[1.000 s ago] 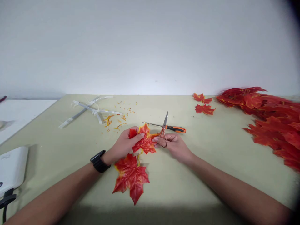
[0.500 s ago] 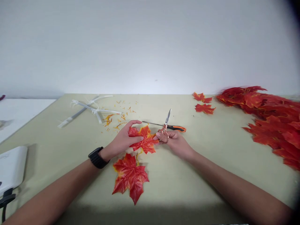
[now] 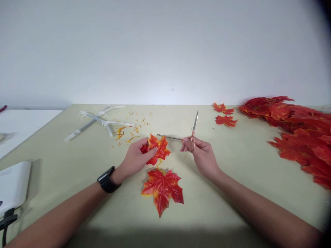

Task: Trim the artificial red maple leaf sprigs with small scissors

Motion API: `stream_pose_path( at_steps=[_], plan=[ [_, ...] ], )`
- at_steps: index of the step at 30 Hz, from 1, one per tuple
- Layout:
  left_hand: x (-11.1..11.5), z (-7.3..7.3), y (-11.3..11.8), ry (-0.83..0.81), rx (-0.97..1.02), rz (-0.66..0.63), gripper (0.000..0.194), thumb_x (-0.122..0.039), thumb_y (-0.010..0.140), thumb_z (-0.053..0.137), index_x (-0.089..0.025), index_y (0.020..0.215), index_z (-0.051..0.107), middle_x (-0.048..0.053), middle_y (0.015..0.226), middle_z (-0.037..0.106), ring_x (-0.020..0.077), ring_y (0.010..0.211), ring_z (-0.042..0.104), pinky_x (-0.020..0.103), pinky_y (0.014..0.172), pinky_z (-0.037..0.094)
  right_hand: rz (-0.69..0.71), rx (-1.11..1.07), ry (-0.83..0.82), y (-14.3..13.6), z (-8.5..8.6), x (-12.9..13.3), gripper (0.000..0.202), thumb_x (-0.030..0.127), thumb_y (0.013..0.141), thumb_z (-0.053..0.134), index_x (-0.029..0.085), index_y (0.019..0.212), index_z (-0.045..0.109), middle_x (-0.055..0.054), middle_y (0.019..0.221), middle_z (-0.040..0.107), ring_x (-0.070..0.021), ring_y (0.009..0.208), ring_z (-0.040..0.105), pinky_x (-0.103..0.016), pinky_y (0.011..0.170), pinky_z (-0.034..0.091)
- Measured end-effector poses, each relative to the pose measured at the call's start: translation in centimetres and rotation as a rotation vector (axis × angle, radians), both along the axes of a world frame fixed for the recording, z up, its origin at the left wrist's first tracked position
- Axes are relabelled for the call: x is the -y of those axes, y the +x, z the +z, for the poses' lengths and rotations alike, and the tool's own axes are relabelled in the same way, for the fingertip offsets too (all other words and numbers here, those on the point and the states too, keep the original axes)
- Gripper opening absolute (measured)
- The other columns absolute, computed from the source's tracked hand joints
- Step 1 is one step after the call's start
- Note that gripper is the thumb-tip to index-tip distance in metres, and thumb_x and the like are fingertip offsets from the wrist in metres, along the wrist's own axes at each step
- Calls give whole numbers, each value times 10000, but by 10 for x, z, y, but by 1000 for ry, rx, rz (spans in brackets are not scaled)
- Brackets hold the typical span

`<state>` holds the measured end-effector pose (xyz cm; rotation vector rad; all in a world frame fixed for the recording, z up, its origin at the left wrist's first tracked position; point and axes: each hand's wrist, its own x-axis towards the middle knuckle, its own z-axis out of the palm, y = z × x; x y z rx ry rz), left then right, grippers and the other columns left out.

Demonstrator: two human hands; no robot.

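Observation:
A red artificial maple leaf (image 3: 160, 148) with yellow edges is pinched between the thumb and fingers of my left hand (image 3: 137, 155). Below it a second maple leaf (image 3: 163, 190) hangs or lies, joined to the first by a yellow stem. My right hand (image 3: 204, 156) is closed around the copper-coloured handles of scissors (image 3: 193, 136), whose blades point up and away from me. Behind that hand is a screwdriver (image 3: 169, 137); its shaft shows, but its handle is hidden by my fingers.
White plastic strips tied together (image 3: 97, 119) lie at the back left, beside yellow and orange scraps (image 3: 120, 132). Two loose leaves (image 3: 226, 120) and a big pile of red leaves (image 3: 300, 137) are on the right. A white device (image 3: 14, 186) with a black cable sits at the left edge.
My right hand has moved right with the scissors, away from the held leaf. The lower leaf has swung right and slightly up. A small scrap now lies near my right hand.

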<state>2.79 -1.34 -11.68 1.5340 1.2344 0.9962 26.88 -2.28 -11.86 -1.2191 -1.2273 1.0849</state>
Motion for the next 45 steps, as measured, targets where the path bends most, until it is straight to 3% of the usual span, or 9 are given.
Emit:
stream_pose_path(
  at_steps=[5,11,14,21,26,32,38,42,45],
  plan=[
    [21,2,12,322,-267,50,277,-287,928,600,-197,695,480,-26,674,494,128,652,456,279,624,365,327,-193,-162,-13,4,18,457,554,847,773,186,584,706,-90,1126,703,-233,985,655,-389,930,538],
    [34,4,16,579,-180,-303,172,-268,984,539,-206,1116,629,74,1106,699,225,1046,603,380,958,457,363,-359,-249,-19,-3,22,453,519,862,781,186,579,663,-7,683,537,-134,719,512,-279,744,465],
    [31,-1,16,619,-136,-265,233,-210,1023,478,-231,1180,648,51,1150,722,205,1096,607,375,1000,445,330,-460,-323,-18,-1,19,464,513,850,796,175,579,630,6,676,492,-120,679,459,-259,652,412],
    [25,-16,24,569,-197,20,137,-194,955,624,-260,1073,648,22,1084,709,198,1053,601,367,959,448,356,-540,-407,-18,-1,17,477,491,852,801,162,578,591,2,723,510,-100,644,430,-239,579,382],
    [19,-15,24,265,-7,224,836,-158,702,765,-253,1450,403,112,1431,551,246,1186,572,390,955,470,349,-576,-449,-19,2,18,488,511,808,830,160,572,587,-18,795,582,-124,724,530,-242,601,448],
    [12,-5,19,-196,282,-127,196,-283,775,711,-152,921,709,73,971,744,189,854,661,314,793,508,330,-484,-421,-16,-3,13,482,523,832,803,169,586,589,-40,884,652,-146,793,597,-251,658,490],
    [8,-5,19,-225,329,60,93,-252,769,659,-175,778,608,-1,741,674,123,636,586,244,607,441,79,-197,-74,1,1,0,473,513,884,759,175,575,643,-74,983,688,-182,900,624,-324,845,514],
    [6,-11,19,-201,301,61,117,-205,720,642,-188,818,580,-6,746,671,134,650,607,248,613,453,409,-246,-92,1,15,13,459,474,922,724,174,580,671,-83,947,711,-164,719,643,-359,749,544],
    [8,-12,20,-144,228,85,196,-175,712,637,-200,900,588,-26,727,661,131,643,600,249,626,464,688,-238,-195,-7,19,27,431,466,922,724,170,609,698,-113,1089,728,-224,885,701,-411,841,572]
  ],
)
